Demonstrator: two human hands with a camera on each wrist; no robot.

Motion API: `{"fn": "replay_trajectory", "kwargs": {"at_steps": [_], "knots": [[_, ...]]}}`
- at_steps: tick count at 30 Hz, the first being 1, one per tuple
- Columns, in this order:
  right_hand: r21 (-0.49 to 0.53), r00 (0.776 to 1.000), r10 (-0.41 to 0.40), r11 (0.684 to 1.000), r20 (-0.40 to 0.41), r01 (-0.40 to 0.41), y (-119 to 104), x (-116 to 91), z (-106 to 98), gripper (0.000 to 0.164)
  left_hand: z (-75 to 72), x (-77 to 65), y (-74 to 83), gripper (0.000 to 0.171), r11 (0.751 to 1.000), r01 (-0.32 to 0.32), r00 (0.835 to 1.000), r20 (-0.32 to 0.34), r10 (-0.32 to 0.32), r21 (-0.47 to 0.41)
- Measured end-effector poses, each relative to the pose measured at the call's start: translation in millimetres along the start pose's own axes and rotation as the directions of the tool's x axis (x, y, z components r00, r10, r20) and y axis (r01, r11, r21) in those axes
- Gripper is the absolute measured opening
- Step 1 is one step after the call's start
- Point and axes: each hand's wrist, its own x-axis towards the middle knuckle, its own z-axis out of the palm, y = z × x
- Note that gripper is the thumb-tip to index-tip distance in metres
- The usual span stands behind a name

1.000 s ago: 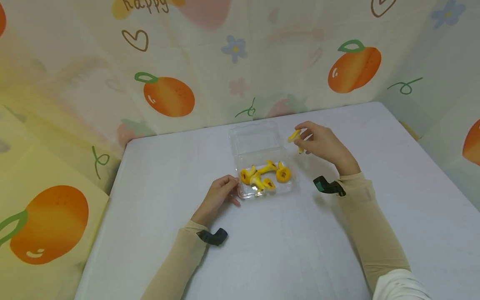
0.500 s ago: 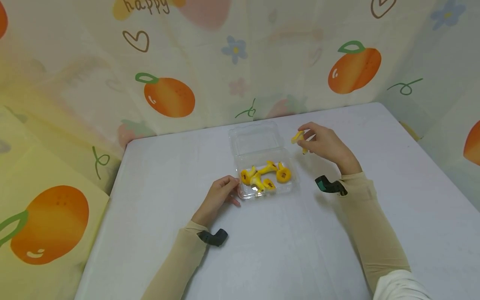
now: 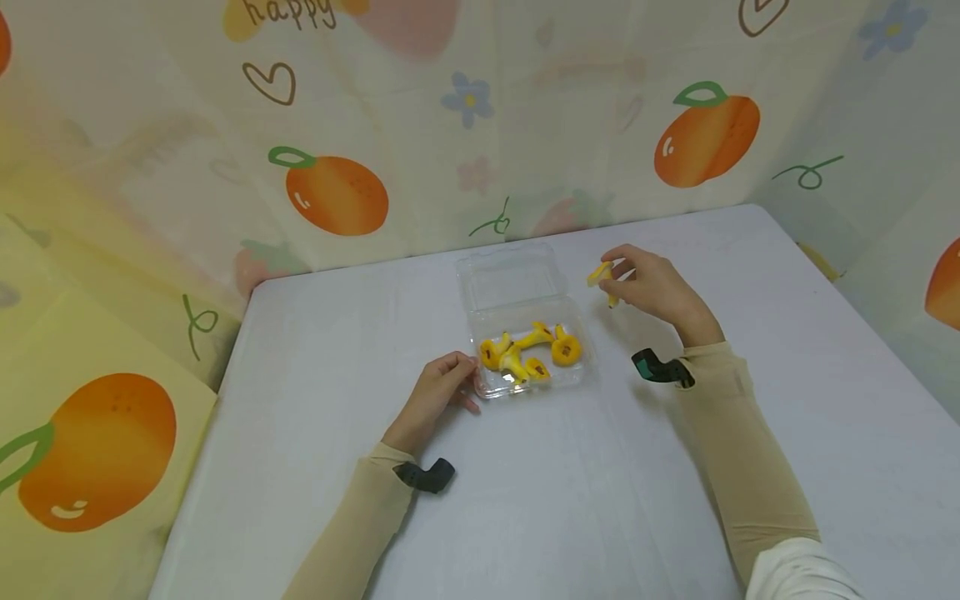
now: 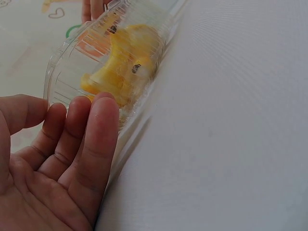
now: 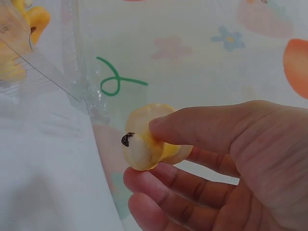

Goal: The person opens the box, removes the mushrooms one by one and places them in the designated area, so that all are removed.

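In the head view a hinged clear plastic clamshell box point(image 3: 491, 388) lies with its lid point(image 3: 513, 275) folded back. Several yellow, banana-like pieces point(image 3: 513, 364) with dark tips lie inside. My left hand point(image 3: 435, 392) is at the box's near left corner; in the left wrist view its thumb point(image 4: 24, 113) and fingers pinch the rim. Right of the lid, above the table, my right hand point(image 3: 647, 286) pinches another yellow banana-like piece point(image 3: 600, 273). The right wrist view shows this curved piece point(image 5: 139, 151) between thumb and fingers, with a dark tip and pale inner side.
A white table point(image 3: 337, 333) bears the box near its back edge. Behind it and at both sides hang cloths point(image 3: 420, 133) printed with fruit, flowers and hearts. A dark camera mount point(image 3: 427, 475) sits at the left wrist, another mount point(image 3: 660, 368) at the right.
My right hand has drifted slightly right, away from the lid, with the yellow piece still pinched. The left hand and the box stay in place.
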Motion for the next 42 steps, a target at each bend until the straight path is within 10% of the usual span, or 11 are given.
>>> {"fn": "replay_trajectory", "kwargs": {"at_steps": [42], "knots": [[-0.003,0.995,0.069,0.998,0.075,-0.069,29,15,10,0.05,0.2,-0.2,0.8,0.024,1.0,0.004,1.0,-0.002,-0.004,-0.001]]}}
